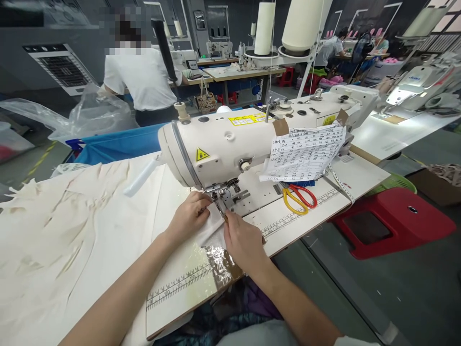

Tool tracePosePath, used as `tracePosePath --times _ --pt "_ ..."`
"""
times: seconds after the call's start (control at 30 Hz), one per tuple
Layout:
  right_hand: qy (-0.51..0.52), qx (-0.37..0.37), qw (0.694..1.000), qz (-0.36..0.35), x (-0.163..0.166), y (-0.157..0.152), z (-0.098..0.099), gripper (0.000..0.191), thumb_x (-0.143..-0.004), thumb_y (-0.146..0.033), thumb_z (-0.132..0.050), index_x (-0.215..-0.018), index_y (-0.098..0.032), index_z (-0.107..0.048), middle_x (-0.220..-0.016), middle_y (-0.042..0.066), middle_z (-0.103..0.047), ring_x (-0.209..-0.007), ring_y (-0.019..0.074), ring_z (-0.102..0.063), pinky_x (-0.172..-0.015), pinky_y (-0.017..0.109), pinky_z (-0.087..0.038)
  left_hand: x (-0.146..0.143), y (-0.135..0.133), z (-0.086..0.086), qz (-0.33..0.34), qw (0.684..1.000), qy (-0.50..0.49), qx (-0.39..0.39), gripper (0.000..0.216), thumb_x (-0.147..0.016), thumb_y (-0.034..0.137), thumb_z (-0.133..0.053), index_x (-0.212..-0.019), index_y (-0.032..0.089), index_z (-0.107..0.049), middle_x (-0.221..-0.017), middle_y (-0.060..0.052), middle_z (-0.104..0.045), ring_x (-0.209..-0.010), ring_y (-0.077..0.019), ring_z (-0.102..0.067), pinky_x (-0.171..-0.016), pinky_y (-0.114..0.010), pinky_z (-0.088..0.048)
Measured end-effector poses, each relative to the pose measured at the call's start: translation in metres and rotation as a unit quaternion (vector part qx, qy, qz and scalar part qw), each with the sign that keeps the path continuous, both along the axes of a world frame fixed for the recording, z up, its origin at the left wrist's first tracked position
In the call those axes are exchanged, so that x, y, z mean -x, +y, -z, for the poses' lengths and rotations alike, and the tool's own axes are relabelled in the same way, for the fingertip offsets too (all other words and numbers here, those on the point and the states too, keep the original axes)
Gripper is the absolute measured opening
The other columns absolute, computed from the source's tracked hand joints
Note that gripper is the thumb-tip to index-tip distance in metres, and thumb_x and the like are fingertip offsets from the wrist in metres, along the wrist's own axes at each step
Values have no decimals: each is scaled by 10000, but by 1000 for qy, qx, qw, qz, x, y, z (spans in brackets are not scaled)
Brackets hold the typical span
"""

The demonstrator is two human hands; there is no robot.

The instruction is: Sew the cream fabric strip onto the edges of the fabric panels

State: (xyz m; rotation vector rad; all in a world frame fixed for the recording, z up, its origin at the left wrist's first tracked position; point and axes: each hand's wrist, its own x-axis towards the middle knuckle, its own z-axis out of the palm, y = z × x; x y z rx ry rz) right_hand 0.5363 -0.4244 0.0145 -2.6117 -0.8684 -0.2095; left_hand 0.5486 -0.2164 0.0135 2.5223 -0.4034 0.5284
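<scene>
Both of my hands are at the needle area of a white sewing machine [216, 144]. My left hand [189, 216] is closed, its fingertips pinched together just left of the presser foot [216, 194]; what it pinches is hidden. My right hand [245, 238] is closed on a thin, dark metal tool [220, 210], which looks like tweezers and points up toward the needle. Under and between the hands lies a piece of white fabric [212, 238]. Brown tape [223, 269] covers the table edge below my right hand.
Scissors [297, 199] with yellow and red handles lie right of my hands. A handwritten sheet [306, 151] is taped to the machine. Cream fabric [43, 240] spreads over the left side. A red stool [392, 221] stands at right. A person in a white shirt [140, 77] is behind.
</scene>
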Motion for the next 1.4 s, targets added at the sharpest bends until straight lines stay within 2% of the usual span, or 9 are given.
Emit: tracePosePath --times 0.07,0.17,0.33,0.5,0.7,0.87,1.07,1.23,1.4 --pt "9 -34 999 6 12 -10 0 389 -976 -151 -474 -1347 -67 -557 -1117 144 -763 -846 246 -766 -611 298 -577 4 1 -5 38 998 6 -46 296 -905 147 -431 -931 197 -721 -1041 -95 -698 -990 -236 -636 -838 -388 -577" --pt "46 -137 990 -9 41 -35 6 324 -953 -156 -455 -1242 -131 -600 -1038 106 -780 -812 246 -772 -624 302 -584 11 0 -12 68 988 7 -141 418 -912 79 -374 -1115 175 -726 -1108 -138 -668 -1047 -268 -612 -864 -426 -589" --pt "132 -229 964 -4 79 -75 23 200 -968 -193 -419 -1110 -207 -558 -812 34 -749 -670 207 -744 -579 264 -566 22 -21 -12 9 977 19 -212 408 -926 85 -368 -1141 114 -714 -1156 -192 -647 -1034 -320 -591 -827 -496 -607" --pt "131 -211 968 -20 75 -88 23 170 -981 -185 -377 -1004 -228 -541 -720 7 -693 -579 185 -688 -521 253 -520 34 -39 2 -55 979 2 -194 411 -959 113 -368 -1256 41 -643 -1255 -212 -631 -1143 -331 -581 -916 -513 -591" --pt "79 -218 970 -74 67 -85 19 321 -967 -115 -398 -1228 -189 -570 -1051 91 -757 -919 207 -754 -735 283 -600 40 -30 13 -20 983 -27 -178 456 -962 101 -348 -1326 114 -623 -1337 -147 -641 -1269 -292 -556 -1044 -491 -530" --pt "95 -211 971 -66 66 -83 20 339 -941 -97 -413 -1212 -182 -596 -1045 94 -773 -891 211 -763 -738 288 -613 39 -29 14 -23 977 -35 -209 451 -967 145 -344 -1323 61 -608 -1331 -175 -641 -1262 -315 -556 -1006 -481 -541" --pt "88 -188 976 -69 62 -80 12 327 -930 -102 -416 -1195 -165 -599 -1024 103 -786 -827 222 -772 -704 298 -614 41 -34 15 -28 977 -19 -211 485 -974 187 -332 -1365 -3 -548 -1381 -224 -578 -1323 -346 -493 -1095 -512 -475" --pt "51 -165 982 -80 56 -72 5 323 -921 -95 -412 -1172 -152 -607 -954 94 -786 -754 221 -767 -648 287 -598 43 -38 12 -34 982 -9 -186 477 -985 215 -347 -1392 50 -536 -1382 -214 -562 -1328 -358 -477 -1088 -547 -468" --pt "24 -140 986 -81 49 -65 0 320 -926 -94 -405 -1167 -141 -610 -1001 100 -781 -802 229 -767 -653 297 -587 47 -44 11 -50 973 -32 -221 470 -992 206 -325 -1361 20 -547 -1361 -211 -583 -1313 -345 -498 -1084 -497 -463"
